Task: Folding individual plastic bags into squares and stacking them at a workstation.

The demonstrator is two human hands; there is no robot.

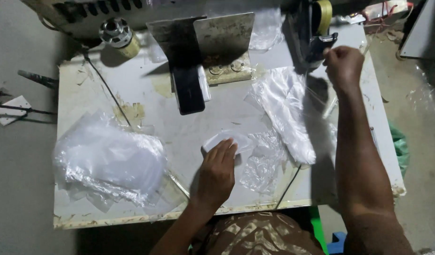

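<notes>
A small packet (224, 140) wrapped in clear film lies just below the middle of the frame on the white desk (132, 89); its contents look white and flat, though the film blurs them. The left hand (216, 172) rests palm-down on the packet, fingers stretched flat and together, pressing rather than gripping, so its grip is open over the thing. The right hand (343, 65), at the upper right, is closed in a fist-like pinch on a strip of clear tape (321, 92) that runs from a dark tape dispenser (316, 40) beside it (the strip is nearly invisible against the desk).

At the lower left a loose heap of clear plastic bags (109, 163) sits close to the desk's front edge, which is chipped and rusty. A second stack of clear bags (286, 111) lies right of centre, with crumpled film (262, 163) below it, touching the packet's right side. Bare desk shows between the left heap and the packet. A dark phone (189, 89) leans against a metal bracket (217, 42) at the top centre, and a metal cylinder (116, 33) stands at the upper left.
</notes>
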